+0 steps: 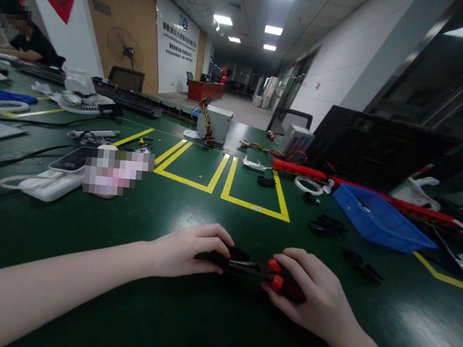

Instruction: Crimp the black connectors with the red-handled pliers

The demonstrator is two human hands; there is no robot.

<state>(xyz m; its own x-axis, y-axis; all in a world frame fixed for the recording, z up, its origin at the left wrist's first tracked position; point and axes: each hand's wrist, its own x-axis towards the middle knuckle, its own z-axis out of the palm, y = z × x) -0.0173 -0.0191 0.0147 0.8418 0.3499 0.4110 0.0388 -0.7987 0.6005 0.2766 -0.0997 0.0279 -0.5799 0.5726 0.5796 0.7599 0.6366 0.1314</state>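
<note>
One pair pliers [265, 270] toward desk's [184, 324] near edge, likely stiff — right hand [315, 292] grips handles [277, 282], sensibly; left hand [185, 252] pinches black piece [240, 253].

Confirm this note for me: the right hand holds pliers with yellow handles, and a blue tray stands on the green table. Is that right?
Not quite: the handles are red and black, not yellow, as the head view shows. The right hand does hold the pliers, and the blue tray does stand on the green table.
</note>
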